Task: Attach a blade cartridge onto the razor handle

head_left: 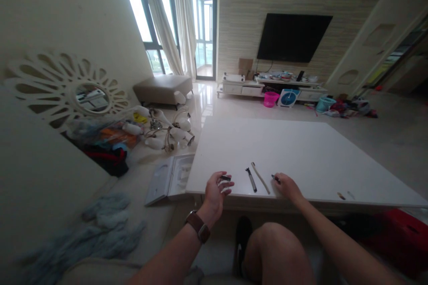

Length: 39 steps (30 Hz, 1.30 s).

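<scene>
My left hand (216, 186) hovers over the near edge of the white table (257, 142), its fingers curled around a small dark piece (225, 178). On the tabletop my right hand (284, 185) is closed on a short, dark, slim piece (276, 179) whose tip pokes out past the fingers. Between the hands lie a dark grey stick with a forked-looking black head (251, 180) and a thin, pale, slightly bent stick (261, 178). Both small held pieces are too small and partly covered to name.
Small scraps (341, 196) lie near the table's right front edge. An open white packaging box (170, 178) stands on the floor at the table's left, with a chandelier (169, 135) behind it. A red item (401, 236) sits low at the right.
</scene>
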Motion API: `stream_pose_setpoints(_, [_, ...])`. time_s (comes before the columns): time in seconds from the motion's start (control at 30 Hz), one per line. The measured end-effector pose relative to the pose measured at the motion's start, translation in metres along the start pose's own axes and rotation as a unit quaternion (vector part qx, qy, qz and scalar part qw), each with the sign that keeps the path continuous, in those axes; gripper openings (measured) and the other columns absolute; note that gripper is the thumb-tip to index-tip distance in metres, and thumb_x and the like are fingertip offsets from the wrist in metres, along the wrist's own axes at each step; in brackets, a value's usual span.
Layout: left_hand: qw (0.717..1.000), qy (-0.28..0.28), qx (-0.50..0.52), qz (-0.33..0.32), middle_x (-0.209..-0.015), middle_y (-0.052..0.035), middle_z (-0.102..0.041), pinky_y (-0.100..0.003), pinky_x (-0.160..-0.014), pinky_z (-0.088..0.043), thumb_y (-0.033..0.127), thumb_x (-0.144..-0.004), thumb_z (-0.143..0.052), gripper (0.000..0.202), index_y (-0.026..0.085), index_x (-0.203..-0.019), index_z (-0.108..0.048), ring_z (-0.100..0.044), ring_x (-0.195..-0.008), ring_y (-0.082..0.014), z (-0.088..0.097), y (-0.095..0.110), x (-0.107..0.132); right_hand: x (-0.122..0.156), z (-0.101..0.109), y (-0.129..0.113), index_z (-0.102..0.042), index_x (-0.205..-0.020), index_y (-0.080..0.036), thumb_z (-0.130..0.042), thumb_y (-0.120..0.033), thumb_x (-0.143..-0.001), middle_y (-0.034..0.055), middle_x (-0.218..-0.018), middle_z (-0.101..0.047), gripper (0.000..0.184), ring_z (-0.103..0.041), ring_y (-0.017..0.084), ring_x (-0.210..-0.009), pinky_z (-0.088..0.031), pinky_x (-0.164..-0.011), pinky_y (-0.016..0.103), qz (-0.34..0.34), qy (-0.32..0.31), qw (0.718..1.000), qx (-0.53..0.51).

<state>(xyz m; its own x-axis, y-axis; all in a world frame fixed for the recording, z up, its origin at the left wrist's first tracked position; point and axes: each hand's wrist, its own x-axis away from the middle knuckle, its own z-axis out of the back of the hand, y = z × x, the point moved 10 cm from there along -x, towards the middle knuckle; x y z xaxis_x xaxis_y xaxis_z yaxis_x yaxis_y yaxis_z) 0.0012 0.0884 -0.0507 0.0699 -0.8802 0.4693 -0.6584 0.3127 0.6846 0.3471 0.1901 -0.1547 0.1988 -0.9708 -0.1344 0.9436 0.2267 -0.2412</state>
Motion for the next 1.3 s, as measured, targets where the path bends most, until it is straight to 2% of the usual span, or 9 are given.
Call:
stream_pose_setpoints(0.27, [1.000, -0.001, -0.002, 0.003, -0.087, -0.0042, -0.066, -0.025, -0.056, -0.041, 0.032, -0.072, -0.062, 0.027, 0.015, -0.092, -0.058, -0.064, -0.065, -0.0148, 0.000, 0.000, 0.001, 0.004, -0.002, -0.026, -0.059, -0.083, -0.019, -0.051, -0.022, -0.083, 0.0052, -0.084, -0.060, 0.009, -0.055, 0.019, -0.079, -0.040, -0.073, 0.028, 0.044, -0.018, 0.998, -0.043])
stream_pose_setpoints(0.6, [1.000, 0.001, -0.007, 0.000, -0.088, -0.0044, -0.065, -0.025, -0.056, -0.040, 0.032, -0.073, -0.061, 0.026, 0.016, -0.093, -0.058, -0.064, -0.065, -0.0146, 0.001, 0.000, 0.001, -0.003, -0.007, -0.024, -0.061, -0.080, -0.017, -0.052, -0.024, -0.086, 0.0083, -0.091, -0.058, 0.013, -0.055, 0.020, -0.085, -0.042, -0.078, 0.029, 0.031, -0.016, 0.999, -0.036])
stream_pose_setpoints(0.77, [1.000, -0.002, -0.005, 0.002, -0.089, -0.0044, -0.065, -0.024, -0.056, -0.040, 0.032, -0.074, -0.060, 0.025, 0.016, -0.093, -0.058, -0.063, -0.066, -0.0142, 0.000, 0.000, 0.000, -0.012, 0.015, -0.034, -0.061, -0.074, -0.018, -0.051, -0.025, -0.084, 0.0097, -0.087, -0.060, 0.016, -0.057, 0.023, -0.087, -0.044, -0.082, 0.034, 0.021, 0.043, 0.996, -0.079])
stream_pose_setpoints(0.83, [1.000, 0.001, -0.004, 0.001, -0.088, -0.0044, -0.065, -0.024, -0.056, -0.040, 0.032, -0.074, -0.060, 0.025, 0.016, -0.093, -0.058, -0.063, -0.066, -0.0142, 0.000, 0.000, 0.000, -0.019, 0.043, -0.053, -0.060, -0.073, -0.018, -0.052, -0.029, -0.085, 0.0086, -0.081, -0.061, 0.019, -0.058, 0.023, -0.081, -0.046, -0.079, 0.036, -0.002, 0.095, 0.986, -0.138])
stream_pose_setpoints(0.9, [1.000, 0.000, -0.005, 0.000, -0.088, -0.0046, -0.065, -0.024, -0.056, -0.040, 0.033, -0.075, -0.059, 0.025, 0.016, -0.093, -0.058, -0.063, -0.065, -0.0145, 0.000, 0.000, 0.000, -0.024, 0.082, -0.090, -0.061, -0.078, -0.018, -0.052, -0.035, -0.089, 0.0067, -0.080, -0.063, 0.023, -0.059, 0.021, -0.074, -0.047, -0.069, 0.033, -0.010, 0.141, 0.963, -0.231])
stream_pose_setpoints(1.03, [1.000, 0.002, -0.003, 0.003, -0.088, -0.0051, -0.065, -0.024, -0.056, -0.041, 0.033, -0.075, -0.060, 0.025, 0.016, -0.093, -0.059, -0.064, -0.065, -0.0148, 0.002, -0.002, 0.000, -0.019, 0.179, -0.211, -0.064, -0.087, -0.020, -0.056, -0.037, -0.093, 0.0037, -0.084, -0.066, 0.021, -0.061, 0.019, -0.077, -0.048, -0.072, 0.031, 0.083, 0.218, 0.902, -0.363])
stream_pose_setpoints(1.1, [1.000, 0.005, 0.004, 0.007, -0.089, -0.0051, -0.065, -0.024, -0.056, -0.040, 0.033, -0.074, -0.062, 0.025, 0.016, -0.093, -0.060, -0.064, -0.066, -0.0149, 0.003, -0.001, -0.001, -0.013, 0.209, -0.260, -0.064, -0.088, -0.020, -0.057, -0.036, -0.094, 0.0045, -0.086, -0.066, 0.019, -0.062, 0.019, -0.078, -0.048, -0.073, 0.032, 0.119, 0.242, 0.865, -0.423])
stream_pose_setpoints(1.17, [1.000, 0.010, 0.013, 0.008, -0.089, -0.0049, -0.065, -0.023, -0.056, -0.040, 0.032, -0.073, -0.063, 0.024, 0.016, -0.092, -0.060, -0.065, -0.067, -0.0149, 0.004, 0.002, -0.001, -0.013, 0.213, -0.285, -0.064, -0.091, -0.020, -0.057, -0.038, -0.095, 0.0058, -0.088, -0.068, 0.020, -0.063, 0.020, -0.081, -0.050, -0.074, 0.032, 0.110, 0.258, 0.836, -0.472])
stream_pose_setpoints(1.3, [0.999, 0.038, 0.033, -0.006, -0.087, -0.0048, -0.065, -0.023, -0.054, -0.040, 0.028, -0.073, -0.062, 0.020, 0.016, -0.089, -0.059, -0.063, -0.063, -0.0133, 0.009, 0.015, -0.002, -0.017, 0.160, -0.281, -0.060, -0.091, -0.019, -0.053, -0.040, -0.096, 0.0059, -0.083, -0.068, 0.022, -0.065, 0.021, -0.079, -0.051, -0.072, 0.033, 0.019, 0.277, 0.810, -0.517])
